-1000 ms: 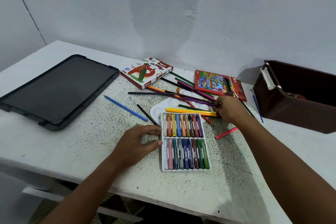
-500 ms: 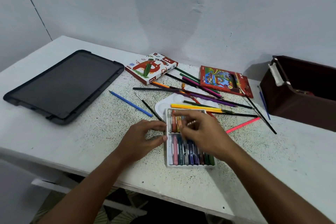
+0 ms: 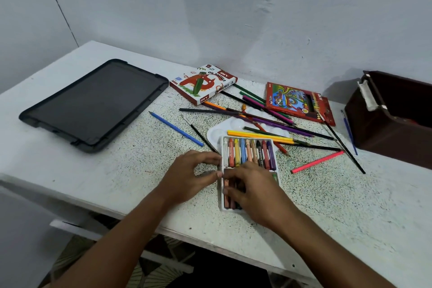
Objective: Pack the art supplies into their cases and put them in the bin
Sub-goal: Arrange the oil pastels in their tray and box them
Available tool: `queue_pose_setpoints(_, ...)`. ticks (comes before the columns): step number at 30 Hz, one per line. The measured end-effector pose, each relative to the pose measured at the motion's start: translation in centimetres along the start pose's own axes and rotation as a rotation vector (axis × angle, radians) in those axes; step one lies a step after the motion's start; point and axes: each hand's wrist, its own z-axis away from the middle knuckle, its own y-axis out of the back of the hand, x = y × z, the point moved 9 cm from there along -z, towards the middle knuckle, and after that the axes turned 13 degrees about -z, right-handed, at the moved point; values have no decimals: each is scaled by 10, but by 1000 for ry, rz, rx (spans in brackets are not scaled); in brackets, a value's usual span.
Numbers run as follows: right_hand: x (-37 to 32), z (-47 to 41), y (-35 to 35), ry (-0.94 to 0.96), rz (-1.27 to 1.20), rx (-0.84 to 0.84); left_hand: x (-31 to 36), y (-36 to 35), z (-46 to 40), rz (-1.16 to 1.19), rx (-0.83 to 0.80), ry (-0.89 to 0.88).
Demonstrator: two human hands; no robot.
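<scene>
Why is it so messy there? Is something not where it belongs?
Yes. Loose coloured pencils lie criss-crossed on the table, some over a white paint palette, outside their red pencil box. A pink pencil lies apart. Nothing looks broken.

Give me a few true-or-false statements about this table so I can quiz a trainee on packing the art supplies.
1. The crayon tray lies partly on the white palette. True.
2. The left hand holds the tray's left edge. True.
3. The right hand is picking up the pink pencil. False: it rests on the tray's near row of crayons; the pink pencil lies untouched to the right.
4. The oil pastel box is already in the brown bin. False: it lies on the table near the wall.
5. The blue pencil lies between the black lid and the tray. True.
</scene>
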Motion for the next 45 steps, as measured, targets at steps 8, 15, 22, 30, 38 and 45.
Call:
queue_pose_setpoints(8, 9, 2, 2, -34, -57, 39, -1, 0, 0, -26, 0, 6)
queue_pose_setpoints(15, 10, -1, -3, -34, -42, 36, -5, -2, 1, -21, -4, 19)
queue_pose_setpoints(22, 8, -12, 11, -97, -110, -28, -7, -4, 0, -32, -15, 31)
queue_pose_setpoints(30, 63, -96, 113, -189, 85, 323, -6, -4, 0, -46, -35, 39)
queue_pose_setpoints(38, 66, -158, 96, -172, 141, 218, -5, -2, -1, -47, 18, -18)
queue_pose_setpoints(45, 73, -193, 86, -275, 324, 289, -6, -4, -1, -49, -9, 9)
